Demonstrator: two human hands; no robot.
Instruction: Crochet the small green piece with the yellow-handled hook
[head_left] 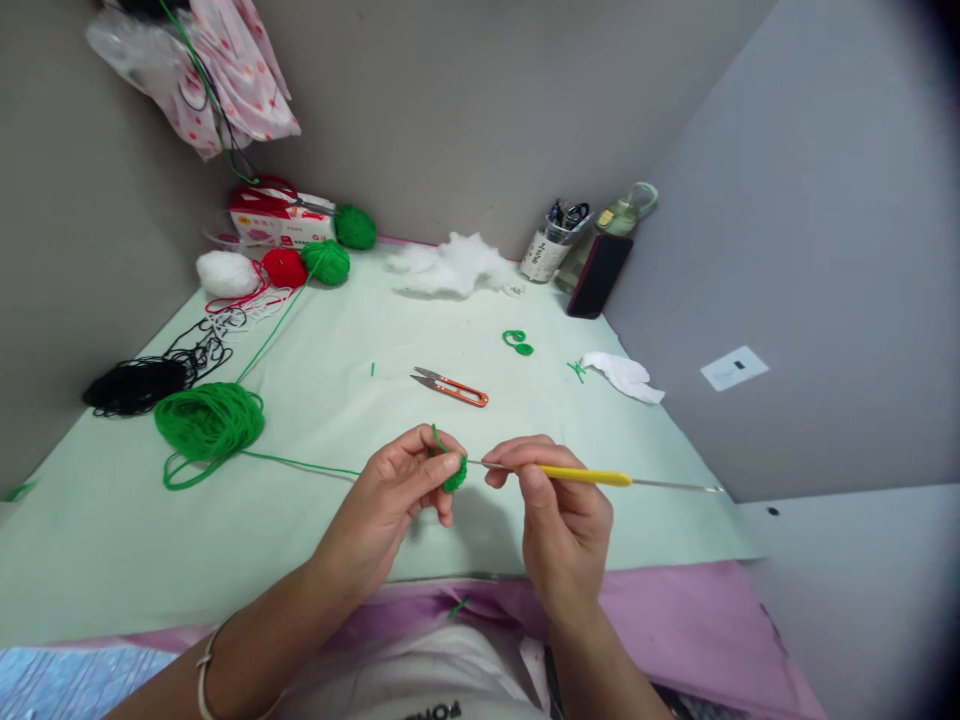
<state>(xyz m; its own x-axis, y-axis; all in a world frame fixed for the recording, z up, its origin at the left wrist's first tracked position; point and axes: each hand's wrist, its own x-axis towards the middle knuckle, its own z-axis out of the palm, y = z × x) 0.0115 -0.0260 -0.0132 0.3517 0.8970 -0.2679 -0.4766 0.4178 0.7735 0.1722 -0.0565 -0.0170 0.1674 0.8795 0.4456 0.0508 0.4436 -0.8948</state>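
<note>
Above a desk (187, 560) spread with pale-green cloth (352, 320), inside grey walls (465, 120), the left grip (390, 490) pinches a small green crocheted-yarn piece (456, 476); the right grip (566, 525) clasps a yellow-handled metal hook (589, 475).

The light on my desk (187, 560) is bright and even. Between my left hand (401, 480) and my right hand (566, 520), near the front edge, lies a soft shadow (484, 528). Beyond the far right corner, the view falls into black; at the far left corner, the small print on the box (255, 225) seems blurred.
</note>
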